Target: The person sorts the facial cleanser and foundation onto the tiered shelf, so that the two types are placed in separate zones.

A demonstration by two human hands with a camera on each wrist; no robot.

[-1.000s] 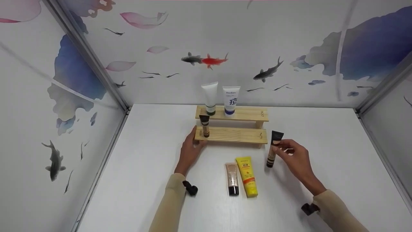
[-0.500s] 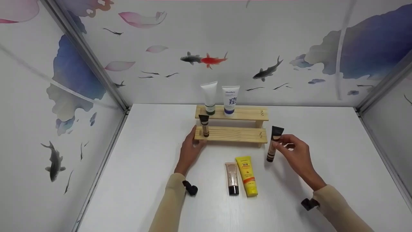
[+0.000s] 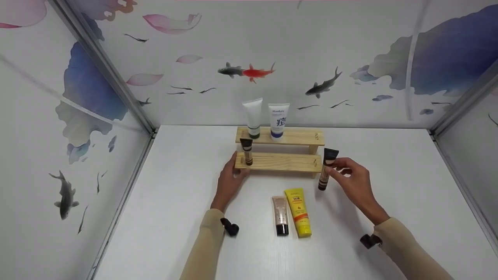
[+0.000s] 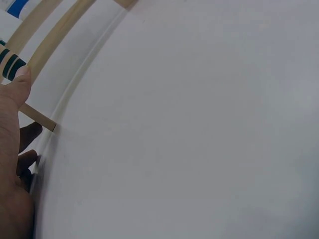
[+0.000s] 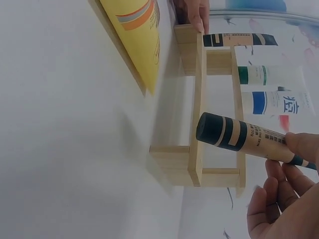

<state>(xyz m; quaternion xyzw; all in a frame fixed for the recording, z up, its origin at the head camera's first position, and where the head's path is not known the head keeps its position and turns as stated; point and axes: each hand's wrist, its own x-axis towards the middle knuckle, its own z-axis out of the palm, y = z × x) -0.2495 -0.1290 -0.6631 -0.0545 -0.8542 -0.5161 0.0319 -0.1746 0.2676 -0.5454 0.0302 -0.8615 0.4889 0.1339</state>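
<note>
My right hand (image 3: 351, 182) pinches a beige squeeze tube (image 3: 323, 179) with a black cap and black crimped end, off the table beside the right end of the two-step wooden rack (image 3: 288, 163). In the right wrist view the tube (image 5: 249, 138) hangs cap-down, tilted, between thumb and fingers. My left hand (image 3: 230, 179) grips the rack's left end. Its thumb (image 4: 20, 84) lies at the lower step's edge, with other fingers below. A matching small tube (image 3: 248, 152) stands on the lower step's left end. On the upper step stand a white tube (image 3: 254, 116) and a white-and-blue tube (image 3: 278, 120).
In front of the rack, a pinkish-beige tube with a black cap (image 3: 281, 216) and a yellow tube (image 3: 298, 213) lie side by side on the white table (image 3: 163, 233). Printed panels (image 3: 233, 39) enclose the back and sides.
My right hand has lifted the small beige tube and moved it away from me and slightly left, closer to the rack's right end. My left hand has stayed on the rack.
</note>
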